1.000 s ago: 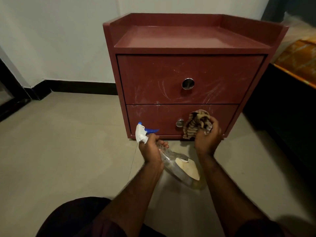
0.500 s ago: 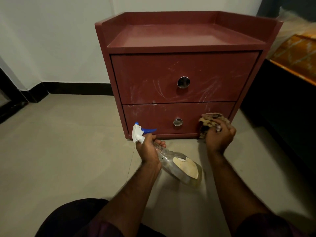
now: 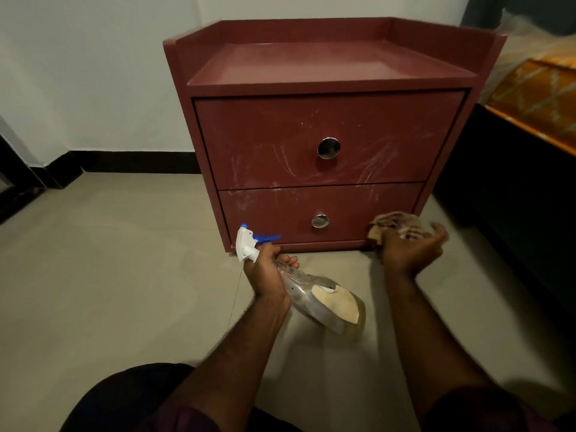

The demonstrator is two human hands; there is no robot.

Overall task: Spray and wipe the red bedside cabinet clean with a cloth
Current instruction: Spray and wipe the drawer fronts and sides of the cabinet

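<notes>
"While I read the head view from my remote console, the red bedside cabinet [image 3: 311, 67] stands on the pale floor [image 3: 109, 275] against a white wall [image 3: 93, 73], straight ahead of the person. White streaks mark the upper drawer [image 3: 255, 135] and the lower drawer [image 3: 274, 213] alike."

"And the hands?"

"Left hand [image 3: 265, 272] clenched round the neck of a clear spray bottle [image 3: 311, 294]. Its white nozzle head [image 3: 246, 246] and blue trigger [image 3: 267, 237] stick up near the cabinet's lower left corner; the body, with a torn pale label [image 3: 338, 304], slants down to the right, low over the floor. Whether it touches the floor, I cannot tell."

"The cloth?"

"Right hand [image 3: 408, 251] grasping a bunched, brown-patterned cloth [image 3: 397, 224] at the lower right corner of the lower drawer, close to the floor. That hand is blurred, so I cannot tell whether the cloth presses on the wood."

"Anything else for the caption?"

"2 round metal knobs, 1 on each drawer front: the upper knob [image 3: 328, 148] and the lower knob [image 3: 320, 221]. A raised rim [image 3: 305, 28] runs round 3 sides of the cabinet's top. Black skirting [image 3: 134, 162] lines the foot of the wall, and a bed [image 3: 536, 101] with an orange patterned cover sits at the right edge, just beside the cabinet. A dark-clad knee [image 3: 124, 397] shows at the bottom left."
</notes>
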